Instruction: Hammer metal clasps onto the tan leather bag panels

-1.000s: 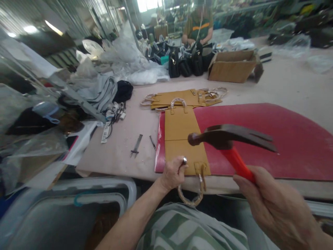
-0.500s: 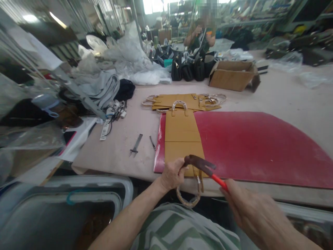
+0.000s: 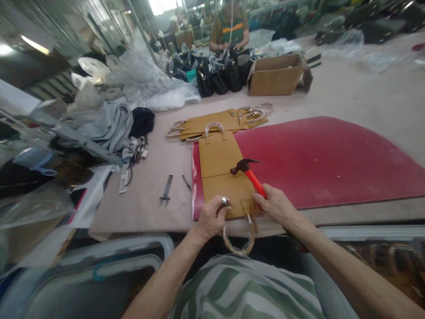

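A tan leather bag panel [image 3: 219, 155] lies flat across the red board, with a plastic-wrapped handle at its far end and another wrapped handle [image 3: 239, 250] hanging over the table's front edge. My left hand [image 3: 212, 217] is closed low on the panel, pinching a small metal punch [image 3: 224, 201]; only its silver top shows. In my right hand [image 3: 277, 204], fingers wrap the red grip of a claw hammer [image 3: 254, 180]. The hammer's dark head is over the panel's middle seam, beyond my left hand and apart from the punch.
More tan panels with wrapped handles [image 3: 212, 119] are stacked behind. The red board [image 3: 318, 164] extends right. Left of it lie a caliper-like metal tool [image 3: 166, 190] and a thin rod [image 3: 186, 182]. Farther back are black bags [image 3: 217, 79], a cardboard box [image 3: 275, 77] and a person [image 3: 230, 29].
The hammer has moved off the top of my left hand, away from me and a little left. The punch's silver top now shows. The whole view has shifted.
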`<state>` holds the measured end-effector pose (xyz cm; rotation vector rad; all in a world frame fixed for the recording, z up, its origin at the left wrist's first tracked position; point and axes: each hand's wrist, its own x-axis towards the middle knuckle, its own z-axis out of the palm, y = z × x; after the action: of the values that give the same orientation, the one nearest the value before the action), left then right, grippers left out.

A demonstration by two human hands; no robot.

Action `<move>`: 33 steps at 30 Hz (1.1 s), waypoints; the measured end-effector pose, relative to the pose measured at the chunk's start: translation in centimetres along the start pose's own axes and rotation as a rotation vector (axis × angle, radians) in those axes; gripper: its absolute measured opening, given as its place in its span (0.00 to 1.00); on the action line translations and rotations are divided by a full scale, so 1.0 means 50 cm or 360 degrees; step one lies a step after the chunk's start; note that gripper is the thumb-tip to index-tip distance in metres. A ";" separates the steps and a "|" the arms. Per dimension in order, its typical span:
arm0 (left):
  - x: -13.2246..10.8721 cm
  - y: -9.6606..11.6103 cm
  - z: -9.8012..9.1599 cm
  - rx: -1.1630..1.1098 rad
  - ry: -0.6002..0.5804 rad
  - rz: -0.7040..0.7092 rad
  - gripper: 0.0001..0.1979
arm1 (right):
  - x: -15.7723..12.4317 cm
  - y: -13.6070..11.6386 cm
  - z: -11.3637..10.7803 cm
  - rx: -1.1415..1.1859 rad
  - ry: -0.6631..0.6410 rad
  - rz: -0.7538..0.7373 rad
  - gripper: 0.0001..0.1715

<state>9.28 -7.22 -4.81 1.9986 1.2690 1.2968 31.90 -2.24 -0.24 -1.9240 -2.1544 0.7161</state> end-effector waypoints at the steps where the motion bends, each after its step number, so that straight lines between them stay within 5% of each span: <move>1: -0.001 0.002 -0.003 -0.0017 -0.0001 -0.0026 0.06 | 0.007 0.000 0.010 -0.0018 -0.0009 0.0011 0.10; 9: -0.007 0.001 -0.012 -0.0036 0.0030 -0.0043 0.05 | 0.013 0.000 0.029 -0.0209 -0.0090 0.0088 0.13; 16: -0.001 0.000 -0.016 0.0031 -0.0027 0.0157 0.06 | 0.017 -0.005 0.028 -0.0249 -0.0131 0.0120 0.12; 33: -0.001 0.003 -0.016 0.0110 0.0043 0.0002 0.05 | 0.019 -0.017 0.019 -0.0374 -0.0247 0.0259 0.13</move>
<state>8.62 -7.43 -4.35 2.0356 1.3422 1.3013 30.58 -1.58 -0.89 -2.2533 -2.2816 0.6865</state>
